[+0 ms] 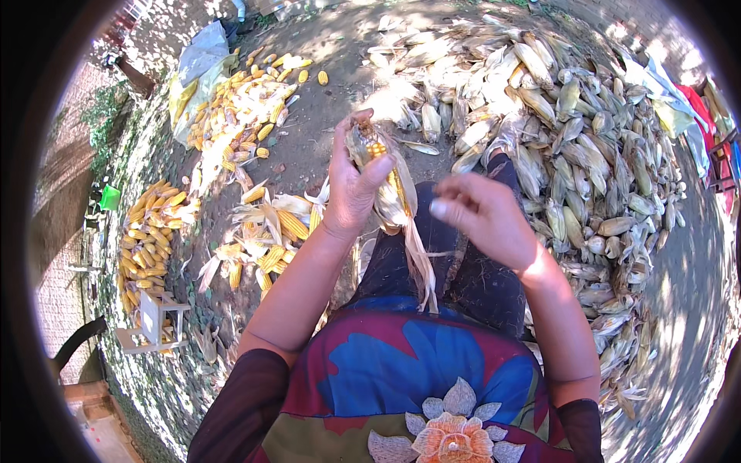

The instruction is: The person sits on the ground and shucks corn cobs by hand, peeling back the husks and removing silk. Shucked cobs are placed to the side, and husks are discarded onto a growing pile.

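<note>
My left hand (354,182) grips an ear of corn (393,179) upright over my lap, its thumb across the front. Dry husk still wraps much of the ear, while yellow kernels show down the middle and brown silk tops it. A peeled strip of husk (419,260) hangs from the ear's lower end onto my dark trousers. To the right of the ear, my right hand (483,214) is apart from it, fingers bent and thumb pointing left; nothing is seen in it.
Unhusked corn (584,150) is heaped along the right and far side. Husked yellow ears form piles at the upper left (231,110) and left (147,237). Nearer lie ears with husks pulled back (272,231). A small white stool (153,324) stands at the lower left.
</note>
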A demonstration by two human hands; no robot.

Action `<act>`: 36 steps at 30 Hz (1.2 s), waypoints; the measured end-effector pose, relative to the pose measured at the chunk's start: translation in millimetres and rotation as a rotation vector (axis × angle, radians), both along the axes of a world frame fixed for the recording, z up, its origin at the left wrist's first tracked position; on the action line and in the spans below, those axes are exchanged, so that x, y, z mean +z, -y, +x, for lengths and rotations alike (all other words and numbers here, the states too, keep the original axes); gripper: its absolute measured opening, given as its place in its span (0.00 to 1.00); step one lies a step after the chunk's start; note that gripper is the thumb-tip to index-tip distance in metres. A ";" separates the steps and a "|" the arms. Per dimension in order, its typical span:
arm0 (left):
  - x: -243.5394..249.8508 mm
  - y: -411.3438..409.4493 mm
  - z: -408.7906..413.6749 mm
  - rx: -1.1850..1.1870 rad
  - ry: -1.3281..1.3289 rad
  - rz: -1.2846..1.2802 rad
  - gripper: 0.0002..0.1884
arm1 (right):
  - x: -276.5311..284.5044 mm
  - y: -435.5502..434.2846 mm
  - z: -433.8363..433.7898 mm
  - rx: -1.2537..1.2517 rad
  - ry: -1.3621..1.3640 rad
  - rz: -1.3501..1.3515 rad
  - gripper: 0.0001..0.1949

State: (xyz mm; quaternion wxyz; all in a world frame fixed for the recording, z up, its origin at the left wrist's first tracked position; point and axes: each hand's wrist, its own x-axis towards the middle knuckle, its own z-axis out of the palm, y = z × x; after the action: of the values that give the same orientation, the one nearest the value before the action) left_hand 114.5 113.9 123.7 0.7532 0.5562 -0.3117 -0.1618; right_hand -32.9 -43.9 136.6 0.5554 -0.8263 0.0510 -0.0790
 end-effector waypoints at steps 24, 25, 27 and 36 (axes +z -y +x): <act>-17.2 -7.5 18.3 0.136 -0.171 -0.136 0.16 | -29.3 -11.1 41.8 -0.092 0.134 0.893 0.09; -22.8 -7.7 25.5 0.230 -0.178 -0.136 0.13 | -29.8 -20.4 30.1 -0.062 0.030 0.635 0.09; -27.2 -3.8 38.0 0.299 -0.230 -0.192 0.10 | -64.8 -35.5 -0.4 0.130 0.011 -0.050 0.09; -28.8 10.4 26.7 0.302 -0.261 -0.178 0.25 | -48.1 6.5 -24.3 -0.154 -0.088 0.512 0.13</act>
State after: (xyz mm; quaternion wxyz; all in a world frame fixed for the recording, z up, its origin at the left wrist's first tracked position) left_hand 141.1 103.4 94.9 0.8489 0.5024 -0.1376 -0.0895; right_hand -57.1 -50.4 88.4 0.7359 -0.6551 0.1562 -0.0697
